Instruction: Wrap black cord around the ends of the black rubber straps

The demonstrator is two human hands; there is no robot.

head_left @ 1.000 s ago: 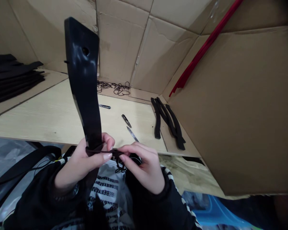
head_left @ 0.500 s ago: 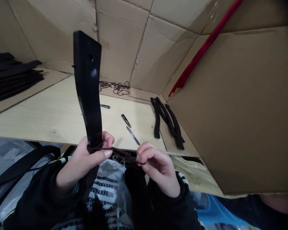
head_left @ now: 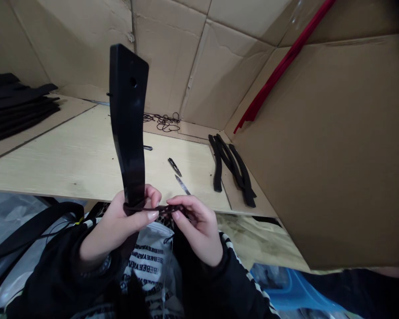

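A strap is being held upright in the left hand's closed grip. The cord round it is being pinched by the right hand, now brought back beside the strap.

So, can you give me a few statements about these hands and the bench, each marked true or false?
1. The left hand grips a tall glossy black flat piece with a hole near its top, held upright. True.
2. The right hand holds the small metal thread snips. False: the snips lie on the pale wooden table; the right hand pinches a thin dark cord that runs to the black piece.
3. A bundle of black curved strips lies on the table at the right. True.
4. The long red strip lies flat on the table. False: it leans along the brown cardboard wall.
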